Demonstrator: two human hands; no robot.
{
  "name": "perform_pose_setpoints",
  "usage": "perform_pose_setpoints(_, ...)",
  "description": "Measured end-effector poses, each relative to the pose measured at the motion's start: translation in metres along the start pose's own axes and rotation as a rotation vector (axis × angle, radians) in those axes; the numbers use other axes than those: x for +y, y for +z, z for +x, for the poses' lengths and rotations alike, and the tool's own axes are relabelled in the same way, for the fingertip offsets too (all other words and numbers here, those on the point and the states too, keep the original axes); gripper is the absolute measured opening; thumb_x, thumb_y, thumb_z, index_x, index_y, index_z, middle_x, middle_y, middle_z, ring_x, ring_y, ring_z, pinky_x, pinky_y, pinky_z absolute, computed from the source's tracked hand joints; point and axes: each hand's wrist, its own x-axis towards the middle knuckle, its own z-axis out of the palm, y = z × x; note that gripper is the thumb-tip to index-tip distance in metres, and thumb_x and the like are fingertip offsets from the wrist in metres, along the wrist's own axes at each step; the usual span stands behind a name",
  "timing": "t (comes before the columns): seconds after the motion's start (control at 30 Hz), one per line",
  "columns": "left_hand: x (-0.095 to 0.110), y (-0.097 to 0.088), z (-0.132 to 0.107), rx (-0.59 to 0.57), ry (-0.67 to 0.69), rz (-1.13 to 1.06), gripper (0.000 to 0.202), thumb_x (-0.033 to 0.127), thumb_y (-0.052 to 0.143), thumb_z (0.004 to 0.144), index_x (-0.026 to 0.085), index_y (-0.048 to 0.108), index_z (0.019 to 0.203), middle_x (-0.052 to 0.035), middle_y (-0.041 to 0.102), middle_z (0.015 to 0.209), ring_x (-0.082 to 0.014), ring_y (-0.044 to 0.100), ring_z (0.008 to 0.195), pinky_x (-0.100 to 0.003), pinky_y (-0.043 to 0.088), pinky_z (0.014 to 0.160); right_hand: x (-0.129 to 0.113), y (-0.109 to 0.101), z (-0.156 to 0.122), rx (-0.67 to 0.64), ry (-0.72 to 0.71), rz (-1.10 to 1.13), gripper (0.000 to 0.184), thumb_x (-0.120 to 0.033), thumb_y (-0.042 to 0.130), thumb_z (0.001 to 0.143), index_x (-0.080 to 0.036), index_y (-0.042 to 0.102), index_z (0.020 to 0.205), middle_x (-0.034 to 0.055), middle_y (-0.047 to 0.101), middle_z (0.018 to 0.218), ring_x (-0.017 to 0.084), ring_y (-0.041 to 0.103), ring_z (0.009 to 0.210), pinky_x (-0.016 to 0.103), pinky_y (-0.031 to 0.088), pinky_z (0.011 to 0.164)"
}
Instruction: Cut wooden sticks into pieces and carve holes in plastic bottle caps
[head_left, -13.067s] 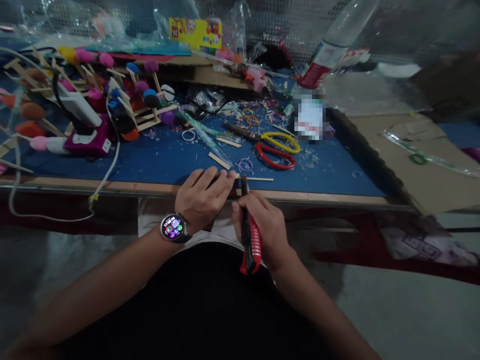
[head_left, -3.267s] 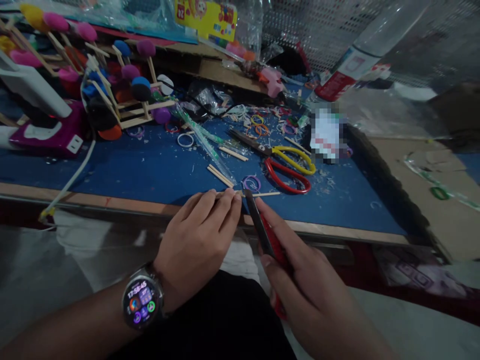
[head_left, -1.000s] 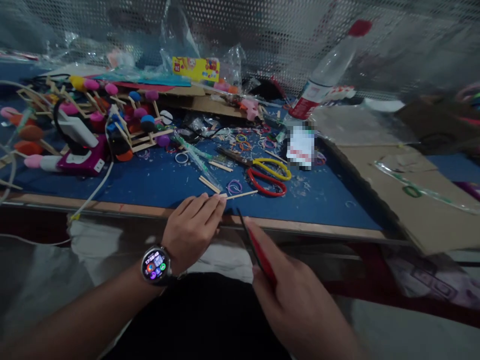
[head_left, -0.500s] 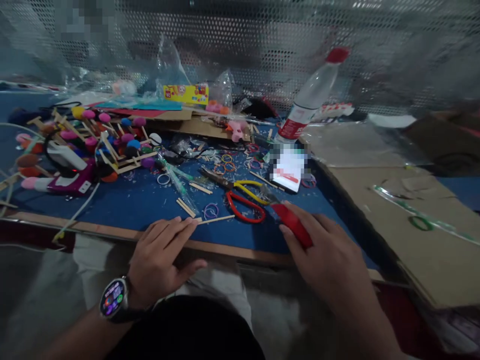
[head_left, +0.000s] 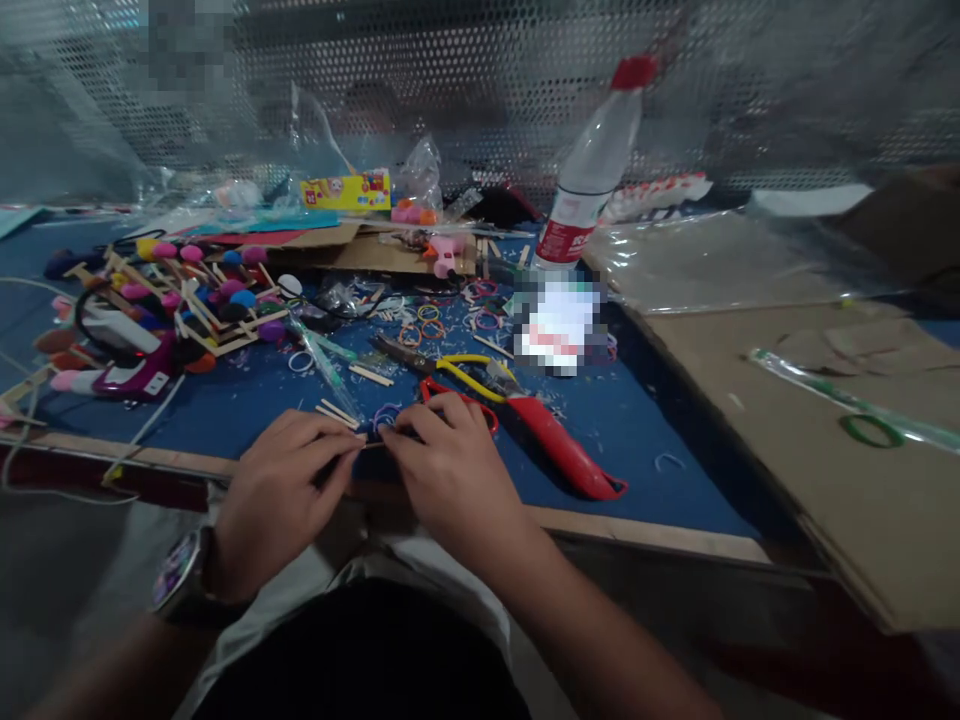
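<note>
My left hand [head_left: 289, 490], with a watch [head_left: 180, 575] on its wrist, pinches one end of a thin wooden stick [head_left: 373, 445] at the table's front edge. The fingers of my right hand [head_left: 457, 480] are closed at the stick's other end; its fingertips are partly hidden. A red utility knife [head_left: 566, 450] lies just right of that hand. Behind my right hand are scissors [head_left: 457, 370] with one yellow and one red handle, the red one partly covered. Short wooden sticks [head_left: 337, 413] and purple rings [head_left: 386, 415] lie close to my fingers.
At left stands a pile of stick constructions with coloured balls [head_left: 225, 290], beside a purple-and-white glue gun [head_left: 139, 365]. A lit phone [head_left: 555, 330] and a red-capped bottle [head_left: 581, 190] are at the back. Cardboard [head_left: 825, 480] covers the right side.
My right hand has let go of the utility knife, leaving it on the table, and moved left to the stick. My left hand has gone from lying over the stick to pinching it.
</note>
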Motion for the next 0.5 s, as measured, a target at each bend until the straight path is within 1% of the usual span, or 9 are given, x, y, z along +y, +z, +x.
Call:
perform_pose_setpoints(0.07, 0.001, 0.003, -0.004, 0.036, -0.015, -0.008, 0.013, 0.016, 0.060, 0.093, 0.017, 0.072, 0.094, -0.0058, 0.073, 0.092, -0.0198, 0.065, 0.087, -0.035, 0.052, 0.080, -0.003, 0.007, 0.004, 0.002, 0.017, 0.002, 0.019, -0.017, 0.059, 0.095, -0.018, 0.075, 0.107, 0.0077, 0.072, 0.105, 0.027, 0.049, 0.100, 0.043, 0.039, 0.083)
perform_pose_setpoints(0.17, 0.000, 0.006, -0.010, 0.044, -0.027, -0.022, 0.013, 0.014, 0.058, 0.094, 0.016, 0.071, 0.095, -0.0069, 0.072, 0.093, -0.0203, 0.064, 0.089, -0.036, 0.052, 0.083, -0.004, 0.010, 0.006, 0.035, 0.031, -0.004, 0.016, -0.017, 0.060, 0.094, -0.020, 0.075, 0.095, 0.0057, 0.071, 0.102, 0.026, 0.049, 0.099, 0.043, 0.038, 0.082)
perform_pose_setpoints(0.3, -0.004, 0.004, -0.010, 0.016, -0.004, -0.055, 0.012, 0.014, 0.058, 0.093, 0.014, 0.070, 0.098, -0.0080, 0.071, 0.096, -0.0210, 0.063, 0.092, -0.036, 0.051, 0.084, -0.006, 0.008, 0.006, 0.039, 0.055, -0.022, 0.015, -0.016, 0.059, 0.095, -0.019, 0.074, 0.095, 0.0073, 0.071, 0.101, 0.026, 0.050, 0.099, 0.042, 0.039, 0.082)
perform_pose_setpoints(0.37, -0.007, 0.003, -0.008, -0.003, 0.016, -0.074, 0.012, 0.012, 0.058, 0.092, 0.014, 0.069, 0.095, -0.0077, 0.070, 0.096, -0.0205, 0.062, 0.092, -0.035, 0.051, 0.083, -0.011, 0.006, 0.000, 0.109, 0.061, -0.010, 0.015, -0.017, 0.058, 0.095, -0.017, 0.073, 0.094, 0.0088, 0.071, 0.100, 0.025, 0.053, 0.097, 0.042, 0.042, 0.082)
perform_pose_setpoints(0.43, -0.010, 0.003, -0.006, -0.022, 0.029, -0.091, 0.011, 0.011, 0.058, 0.093, 0.015, 0.069, 0.092, -0.0069, 0.070, 0.095, -0.0196, 0.060, 0.091, -0.034, 0.050, 0.083, -0.021, 0.008, -0.011, 0.223, 0.026, 0.054, 0.017, -0.020, 0.056, 0.096, -0.016, 0.072, 0.090, 0.0091, 0.070, 0.094, 0.023, 0.056, 0.090, 0.041, 0.045, 0.080)
perform_pose_setpoints(0.47, -0.012, 0.003, -0.006, -0.030, 0.031, -0.100, 0.011, 0.012, 0.058, 0.094, 0.015, 0.068, 0.091, -0.0066, 0.069, 0.095, -0.0193, 0.060, 0.091, -0.033, 0.050, 0.083, -0.027, 0.011, -0.018, 0.247, -0.039, 0.129, 0.020, -0.022, 0.055, 0.097, -0.017, 0.071, 0.085, 0.0080, 0.069, 0.088, 0.021, 0.057, 0.084, 0.039, 0.047, 0.076)
perform_pose_setpoints(0.5, -0.014, 0.003, -0.005, -0.037, 0.028, -0.109, 0.011, 0.012, 0.057, 0.094, 0.015, 0.067, 0.091, -0.0063, 0.069, 0.095, -0.0191, 0.060, 0.091, -0.033, 0.050, 0.084, -0.033, 0.016, -0.026, 0.186, -0.139, 0.191, 0.025, -0.027, 0.052, 0.098, -0.020, 0.070, 0.082, 0.0054, 0.067, 0.083, 0.017, 0.057, 0.075, 0.035, 0.048, 0.069)
